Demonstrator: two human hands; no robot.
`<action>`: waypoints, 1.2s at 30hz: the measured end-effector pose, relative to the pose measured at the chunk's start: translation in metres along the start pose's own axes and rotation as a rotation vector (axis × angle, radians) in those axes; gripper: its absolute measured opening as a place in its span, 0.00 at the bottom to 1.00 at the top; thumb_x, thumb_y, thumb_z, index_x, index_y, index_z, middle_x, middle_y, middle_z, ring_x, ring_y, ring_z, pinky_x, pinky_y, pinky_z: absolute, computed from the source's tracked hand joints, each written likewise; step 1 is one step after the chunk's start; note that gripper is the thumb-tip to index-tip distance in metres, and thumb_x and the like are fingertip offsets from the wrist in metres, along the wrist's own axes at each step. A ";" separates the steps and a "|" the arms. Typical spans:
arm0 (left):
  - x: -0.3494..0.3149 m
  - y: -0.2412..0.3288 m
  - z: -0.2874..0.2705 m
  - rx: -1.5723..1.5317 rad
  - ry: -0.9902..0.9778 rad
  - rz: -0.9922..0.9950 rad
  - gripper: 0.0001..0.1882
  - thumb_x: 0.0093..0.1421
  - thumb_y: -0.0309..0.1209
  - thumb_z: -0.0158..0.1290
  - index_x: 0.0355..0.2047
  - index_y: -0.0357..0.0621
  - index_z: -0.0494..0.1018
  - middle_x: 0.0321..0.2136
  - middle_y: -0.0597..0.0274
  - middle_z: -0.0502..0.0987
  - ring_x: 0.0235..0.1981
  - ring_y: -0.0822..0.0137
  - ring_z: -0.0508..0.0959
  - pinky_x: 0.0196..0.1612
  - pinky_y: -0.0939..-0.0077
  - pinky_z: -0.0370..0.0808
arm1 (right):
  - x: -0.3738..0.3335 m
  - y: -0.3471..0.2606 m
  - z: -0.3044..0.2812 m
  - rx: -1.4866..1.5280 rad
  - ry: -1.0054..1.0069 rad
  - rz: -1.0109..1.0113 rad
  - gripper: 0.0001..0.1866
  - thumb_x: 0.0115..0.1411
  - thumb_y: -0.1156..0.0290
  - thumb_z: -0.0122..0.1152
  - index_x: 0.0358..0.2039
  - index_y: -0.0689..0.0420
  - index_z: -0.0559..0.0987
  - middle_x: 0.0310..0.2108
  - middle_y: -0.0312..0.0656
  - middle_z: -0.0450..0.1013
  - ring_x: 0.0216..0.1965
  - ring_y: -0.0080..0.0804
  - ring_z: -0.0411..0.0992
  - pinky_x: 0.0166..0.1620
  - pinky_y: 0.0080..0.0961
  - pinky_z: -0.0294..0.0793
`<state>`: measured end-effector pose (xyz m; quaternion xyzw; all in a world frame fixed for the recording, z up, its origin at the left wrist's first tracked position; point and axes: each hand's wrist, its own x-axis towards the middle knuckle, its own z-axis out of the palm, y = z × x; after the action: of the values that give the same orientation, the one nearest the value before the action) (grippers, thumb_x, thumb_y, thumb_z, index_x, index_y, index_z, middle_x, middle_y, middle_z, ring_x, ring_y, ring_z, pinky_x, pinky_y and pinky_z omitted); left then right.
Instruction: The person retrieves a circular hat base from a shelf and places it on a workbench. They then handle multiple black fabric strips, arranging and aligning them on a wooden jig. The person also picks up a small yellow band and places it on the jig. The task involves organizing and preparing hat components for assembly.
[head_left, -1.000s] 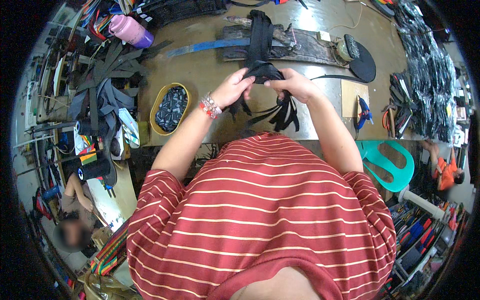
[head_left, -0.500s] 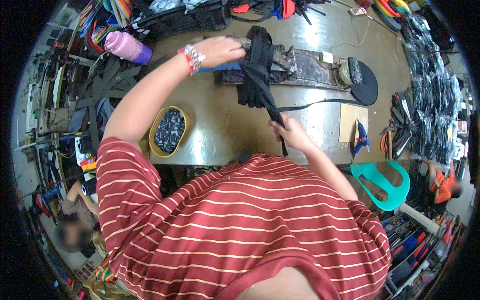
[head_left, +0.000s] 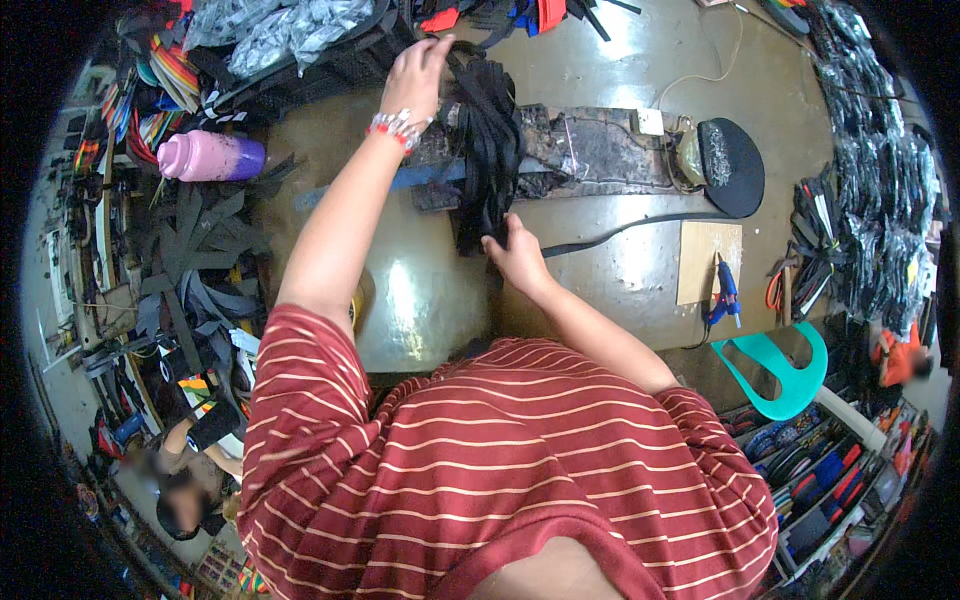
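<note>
A thick bundle of long black webbing straps (head_left: 488,150) lies across a worn, dark board (head_left: 595,150) on the table. My right hand (head_left: 520,252) grips the near end of the bundle between thumb and fingers. At the far left end of the straps, my left hand (head_left: 415,80) reaches up with fingers stretched out, close to the webbing. A single black strap (head_left: 620,228) trails from the bundle toward a round black pad (head_left: 735,168) at the board's right end.
A blue glue gun (head_left: 726,290) rests on a tan board (head_left: 697,255) to the right. Leftward stand a pink and purple bottle (head_left: 212,157) and heaped black strips (head_left: 205,235). Plastic-wrapped goods (head_left: 870,150) line the right edge. A teal chair (head_left: 775,370) stands beside the table.
My left hand has moved up and left to the far end of the straps. My right hand has shifted left to the bundle's near end, and the bundle has moved left.
</note>
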<state>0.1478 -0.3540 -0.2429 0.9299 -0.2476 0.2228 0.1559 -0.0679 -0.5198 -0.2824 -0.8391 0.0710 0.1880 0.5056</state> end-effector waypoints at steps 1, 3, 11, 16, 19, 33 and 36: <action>-0.011 0.004 -0.007 -0.093 0.004 -0.102 0.24 0.50 0.22 0.42 0.50 0.47 0.59 0.42 0.52 0.66 0.44 0.55 0.67 0.47 0.69 0.64 | 0.003 0.003 -0.002 0.034 0.016 0.000 0.27 0.48 0.67 0.57 0.44 0.71 0.62 0.33 0.63 0.69 0.38 0.57 0.68 0.42 0.37 0.67; -0.026 0.011 -0.018 -0.243 -0.131 -0.418 0.13 0.53 0.33 0.46 0.38 0.41 0.68 0.31 0.54 0.73 0.34 0.58 0.73 0.39 0.68 0.69 | 0.007 0.006 -0.002 0.083 -0.064 0.071 0.27 0.49 0.65 0.56 0.44 0.71 0.63 0.36 0.61 0.68 0.39 0.54 0.68 0.44 0.34 0.67; -0.054 0.041 -0.008 -0.368 -0.386 -0.694 0.26 0.43 0.46 0.58 0.31 0.34 0.68 0.26 0.45 0.74 0.32 0.50 0.75 0.39 0.66 0.70 | 0.015 -0.049 -0.041 0.535 -0.116 -0.040 0.09 0.58 0.67 0.48 0.34 0.59 0.67 0.18 0.33 0.65 0.17 0.20 0.63 0.21 0.18 0.63; -0.070 0.050 -0.010 -0.460 -0.382 -0.580 0.23 0.42 0.38 0.61 0.34 0.38 0.66 0.24 0.52 0.76 0.29 0.58 0.77 0.35 0.71 0.72 | 0.093 -0.153 -0.112 -0.018 0.002 -0.334 0.13 0.58 0.65 0.46 0.25 0.61 0.70 0.13 0.38 0.65 0.14 0.23 0.64 0.22 0.23 0.64; -0.069 0.051 -0.015 -0.432 -0.289 -0.596 0.21 0.44 0.33 0.59 0.37 0.43 0.65 0.25 0.54 0.76 0.26 0.63 0.77 0.31 0.73 0.72 | 0.134 -0.224 -0.149 0.160 -0.101 -0.523 0.11 0.56 0.67 0.49 0.26 0.62 0.71 0.16 0.40 0.68 0.17 0.26 0.66 0.23 0.23 0.66; 0.091 0.029 -0.107 -1.496 0.058 -0.448 0.11 0.54 0.23 0.47 0.40 0.36 0.67 0.28 0.68 0.71 0.23 0.78 0.70 0.26 0.86 0.69 | 0.056 -0.069 -0.037 0.378 -0.179 0.042 0.13 0.57 0.65 0.49 0.29 0.65 0.69 0.19 0.43 0.70 0.21 0.31 0.70 0.27 0.23 0.70; 0.074 0.058 -0.113 -1.457 0.029 -0.412 0.13 0.54 0.22 0.47 0.41 0.36 0.67 0.30 0.65 0.73 0.27 0.76 0.72 0.30 0.85 0.71 | 0.047 -0.034 -0.009 0.524 -0.200 0.108 0.14 0.56 0.65 0.51 0.31 0.66 0.70 0.24 0.42 0.70 0.23 0.29 0.70 0.27 0.21 0.70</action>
<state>0.1363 -0.3859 -0.0996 0.6160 -0.1514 -0.0185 0.7728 -0.0114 -0.5082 -0.2689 -0.6521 0.1116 0.2718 0.6989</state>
